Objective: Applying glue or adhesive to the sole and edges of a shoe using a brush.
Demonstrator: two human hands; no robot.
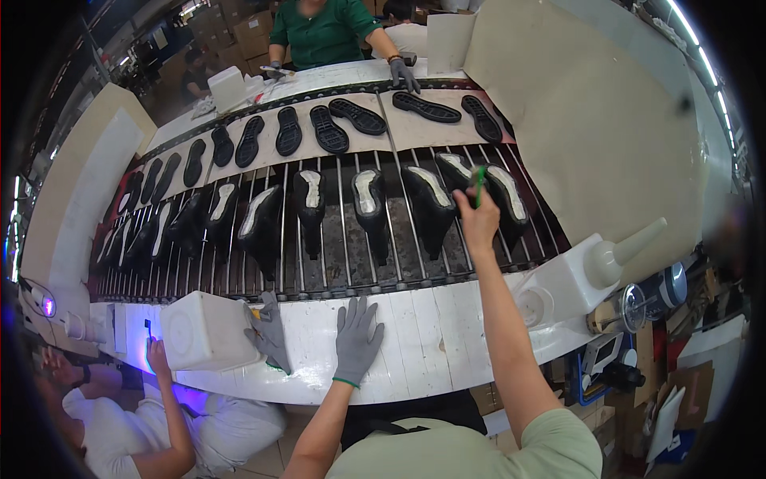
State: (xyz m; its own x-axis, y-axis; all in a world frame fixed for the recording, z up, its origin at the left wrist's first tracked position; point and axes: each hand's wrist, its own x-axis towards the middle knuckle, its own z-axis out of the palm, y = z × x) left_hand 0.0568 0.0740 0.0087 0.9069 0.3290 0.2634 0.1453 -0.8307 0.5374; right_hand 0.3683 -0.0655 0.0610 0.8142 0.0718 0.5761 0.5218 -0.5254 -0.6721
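My left hand (356, 339), in a grey glove, lies flat with fingers spread on the white ledge (431, 335) in front of the conveyor. My bare right hand (477, 217) reaches out over the rod conveyor and grips a thin green brush (479, 184), its tip at an upturned black shoe (506, 199) with a pale insole. More black shoes such as one in the middle (369, 203) stand in a row on the metal rods (343, 255).
Black outsoles (329, 128) lie on a pale belt behind the shoes. A person in green works at the far side, a gloved hand (404, 73) on the belt. At lower left another person sits by a white box (203, 329). A white squeeze bottle (618, 254) stands right.
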